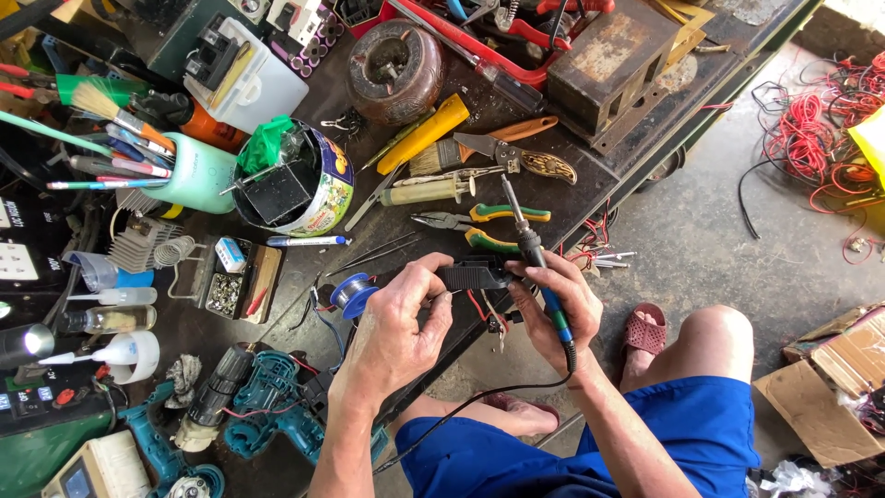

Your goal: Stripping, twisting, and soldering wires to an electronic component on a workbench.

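Observation:
My left hand [398, 325] grips one end of a small black plastic part [472, 275] at the front edge of the workbench. My right hand [553, 309] steadies the other end of that part and also holds a soldering iron [533, 249] with a black and blue handle, tip pointing away over the bench. The iron's black cord [479, 398] trails down across my lap. Red and black wires hang below the black part. A blue spool of solder wire [352, 293] lies just left of my left hand.
Green-handled pliers [479, 221], a brush, snips [516, 157], a yellow-handled tool and a round brown ashtray [396, 69] crowd the dark bench [590, 184]. A tin of parts [295, 180], a teal cup of brushes [189, 171] and a dismantled teal drill [258, 401] sit left. Tangled red wires [811, 138] and cardboard boxes [830, 387] lie on the floor.

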